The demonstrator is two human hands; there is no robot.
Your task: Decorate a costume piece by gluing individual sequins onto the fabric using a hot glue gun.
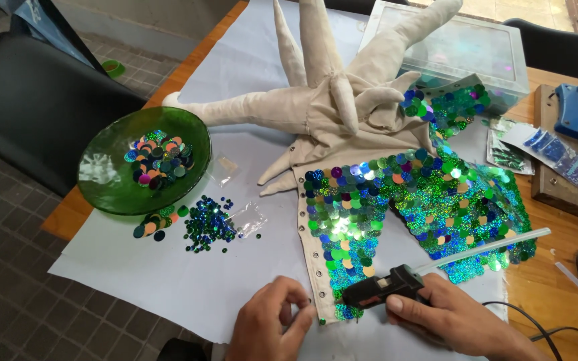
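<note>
Currently, the sequined cloth piece (396, 207) is lying at 12 o'clock of both hands, long axis toward 11. The right hand (459, 317) is gripping the glue gun (384, 289), nozzle at 9, nearer the hem; the left hand (269, 324) is pinching, contents unclear.

Craft workspace: glue gun (382, 289), sequins (210, 224), paper-covered table (249, 87).

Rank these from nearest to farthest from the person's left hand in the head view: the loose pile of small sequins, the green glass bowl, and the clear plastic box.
From the left hand:
1. Loose pile of small sequins, just up and left on the paper.
2. Green glass bowl, farther left at the table edge.
3. Clear plastic box, far side, upper right.
</note>
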